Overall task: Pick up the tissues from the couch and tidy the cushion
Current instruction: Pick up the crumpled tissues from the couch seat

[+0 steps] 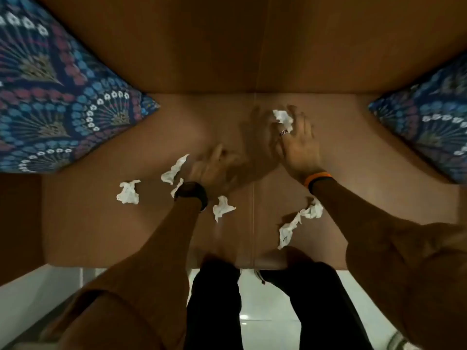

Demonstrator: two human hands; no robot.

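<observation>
Several crumpled white tissues lie on the brown couch seat (101, 223). One tissue (128, 192) sits at the left, another (174, 170) beside my left hand, one (222, 208) under my left wrist, and a long one (298, 221) below my right forearm. My right hand (299, 145) reaches toward the backrest, its fingers closed on a crumpled tissue (284, 118). My left hand (214, 168) is blurred over the seat with its fingers spread, holding nothing that I can see. A patterned blue cushion (58, 97) leans at the left.
A second patterned blue cushion (429, 122) rests at the right end of the couch. The brown backrest (227, 46) fills the top of the view. My dark trouser legs (214, 311) stand on the white tiled floor (267, 311) against the couch's front edge.
</observation>
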